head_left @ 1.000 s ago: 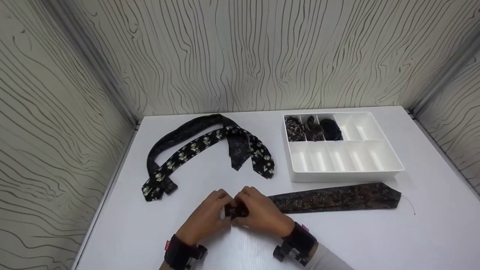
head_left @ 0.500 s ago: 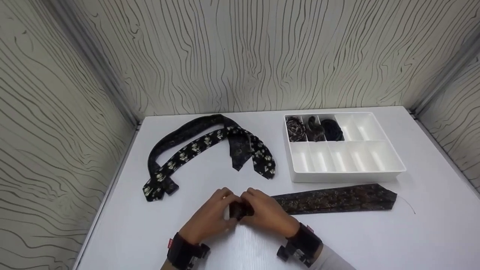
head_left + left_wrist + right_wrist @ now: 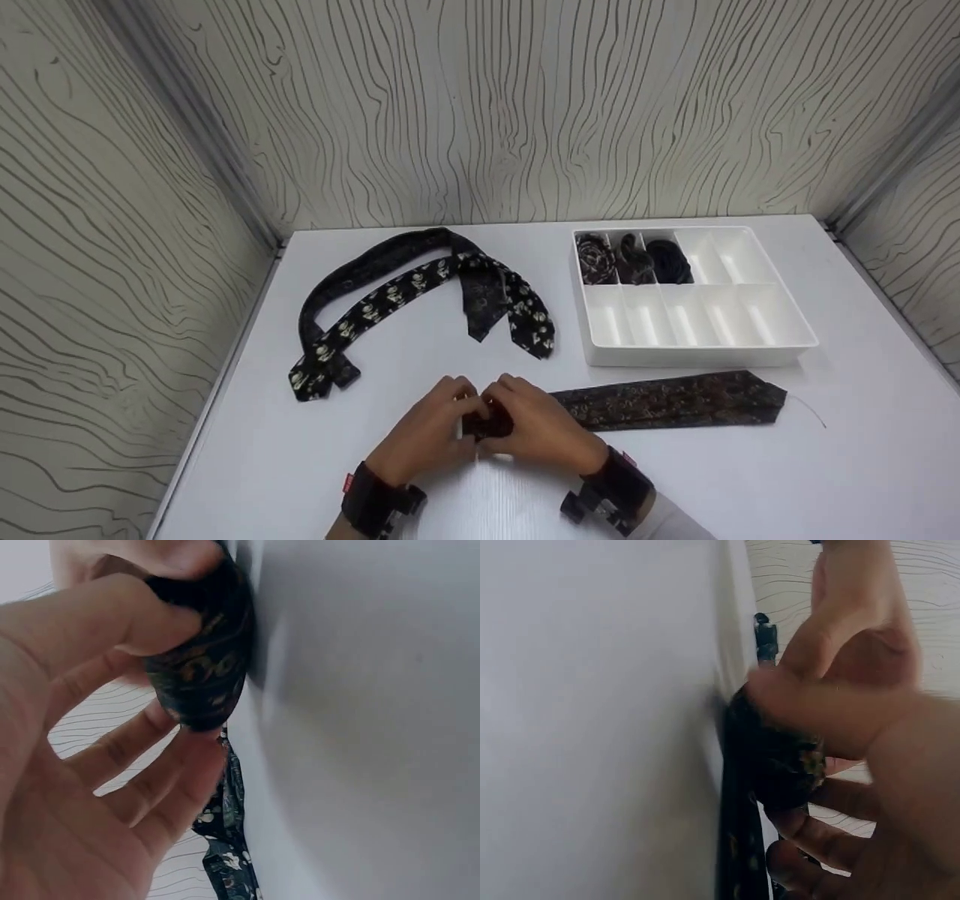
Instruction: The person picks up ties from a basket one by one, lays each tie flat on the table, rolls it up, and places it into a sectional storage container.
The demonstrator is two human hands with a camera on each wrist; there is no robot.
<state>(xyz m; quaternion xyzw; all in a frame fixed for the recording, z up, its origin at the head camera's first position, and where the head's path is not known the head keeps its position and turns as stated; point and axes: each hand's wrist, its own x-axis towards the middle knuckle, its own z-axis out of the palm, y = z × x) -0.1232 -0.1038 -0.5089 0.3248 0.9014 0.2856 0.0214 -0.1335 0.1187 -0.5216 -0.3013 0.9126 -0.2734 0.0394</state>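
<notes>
Everything's on a white worktop (image 3: pixel 825 480), with a white divided tray (image 3: pixel 701 356) toward the back right. Three rolled-up ties (image 3: pixel 635 260) sit in the left part of its back row. Over on the left, a flowery tie (image 3: pixel 392 294) and a plainer dark tie (image 3: pixel 484 304) lie loosely crossed.

The patterned tie (image 3: pixel 675 401) is flat in front of the tray, wide end pointing right, other end wound up between the hands. Left hand (image 3: pixel 431 431) and right hand (image 3: pixel 540 431) are both pinching the roll (image 3: pixel 206 675), thumbs on one side, fingers curved round the other.

For this winding bit, I'd go slow: snug turns, edges lined up, thumbs holding the core so it doesn't cone out. Let the right hand steer the flat tail in straight. And watch that loose thread (image 3: pixel 810 411) by the tip, it could snag.
</notes>
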